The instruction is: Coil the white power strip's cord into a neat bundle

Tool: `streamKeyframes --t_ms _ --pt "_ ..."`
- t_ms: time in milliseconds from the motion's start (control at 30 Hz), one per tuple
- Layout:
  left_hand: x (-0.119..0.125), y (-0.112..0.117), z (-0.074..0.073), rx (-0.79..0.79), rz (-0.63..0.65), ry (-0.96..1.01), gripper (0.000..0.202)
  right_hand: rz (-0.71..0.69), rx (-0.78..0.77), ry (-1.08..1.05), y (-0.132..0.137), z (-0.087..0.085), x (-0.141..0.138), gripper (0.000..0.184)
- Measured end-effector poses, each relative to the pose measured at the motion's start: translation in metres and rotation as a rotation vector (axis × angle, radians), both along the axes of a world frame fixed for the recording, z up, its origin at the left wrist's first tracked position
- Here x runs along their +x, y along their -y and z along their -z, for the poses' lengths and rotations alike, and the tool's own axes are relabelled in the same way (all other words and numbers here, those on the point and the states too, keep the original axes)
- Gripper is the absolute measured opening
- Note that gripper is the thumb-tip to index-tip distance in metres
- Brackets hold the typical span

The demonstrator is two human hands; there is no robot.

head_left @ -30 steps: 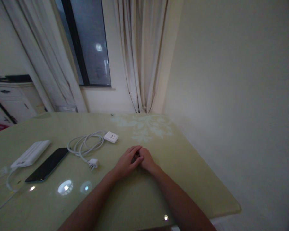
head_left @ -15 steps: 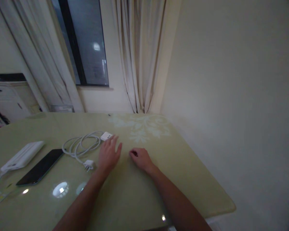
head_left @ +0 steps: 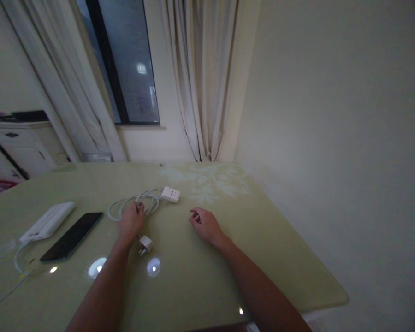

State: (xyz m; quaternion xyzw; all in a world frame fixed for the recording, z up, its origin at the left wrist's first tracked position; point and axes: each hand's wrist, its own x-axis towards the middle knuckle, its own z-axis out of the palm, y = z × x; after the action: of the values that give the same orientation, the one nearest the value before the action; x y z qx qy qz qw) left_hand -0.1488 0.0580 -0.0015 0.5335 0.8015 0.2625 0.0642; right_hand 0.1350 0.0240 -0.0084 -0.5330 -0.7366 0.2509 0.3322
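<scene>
Left hand (head_left: 132, 219) closing finger and thumb on coiled white cable (head_left: 155, 201), left of frame centre; plug (head_left: 146, 243) lying below, socket block (head_left: 170, 194) sitting upper right of coil. Right hand (head_left: 206, 225) resting near frame centre, fingers loosely curled, slightly parted. Phone (head_left: 72, 236) lying at left of frame.

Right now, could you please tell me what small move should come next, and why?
I would probably bring the right hand toward the socket block: it appears to hold nothing and is close by, while the left hand is at the coiled cord joined to that block.
</scene>
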Motion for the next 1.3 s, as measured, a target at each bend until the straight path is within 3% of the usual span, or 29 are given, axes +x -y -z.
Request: streamKeyframes --t_ms 67,233,300,433,600,767,867,1000,1133,1300 --pt "0.013 -0.001 -0.002 0.038 0.111 0.091 0.034 0.036 0.007 -0.049 -0.003 0.004 0.002 0.044" --pt "0.047 0.009 -0.006 0.166 0.536 0.490 0.036 0.233 0.100 -0.009 -0.012 0.002 0.020 0.086" --pt "0.060 0.014 -0.006 0.180 0.620 0.586 0.043 0.285 0.046 0.026 -0.013 -0.003 0.029 0.084" --pt "0.077 0.017 -0.002 0.281 0.581 0.643 0.052 0.278 -0.069 0.062 -0.010 -0.014 0.036 0.050" --pt "0.086 0.021 -0.002 0.370 0.539 0.676 0.048 0.251 -0.020 0.022 0.002 -0.020 0.020 0.063" --pt "0.091 0.033 -0.005 0.208 0.666 0.824 0.049 0.187 -0.079 -0.115 0.004 -0.013 0.013 0.052" --pt "0.094 0.035 -0.002 0.124 0.735 0.837 0.051 0.225 -0.092 -0.296 -0.005 -0.008 0.016 0.043" --pt "0.094 0.031 0.004 0.054 0.850 0.767 0.047 0.184 -0.215 -0.732 -0.015 -0.003 0.017 0.047" --pt "0.095 0.029 0.006 0.057 0.844 0.734 0.046 0.128 -0.348 -1.129 -0.017 -0.002 0.012 0.039" --pt "0.096 0.031 0.004 0.144 0.897 0.777 0.043 0.339 -0.382 -1.346 -0.012 -0.002 0.004 0.025"
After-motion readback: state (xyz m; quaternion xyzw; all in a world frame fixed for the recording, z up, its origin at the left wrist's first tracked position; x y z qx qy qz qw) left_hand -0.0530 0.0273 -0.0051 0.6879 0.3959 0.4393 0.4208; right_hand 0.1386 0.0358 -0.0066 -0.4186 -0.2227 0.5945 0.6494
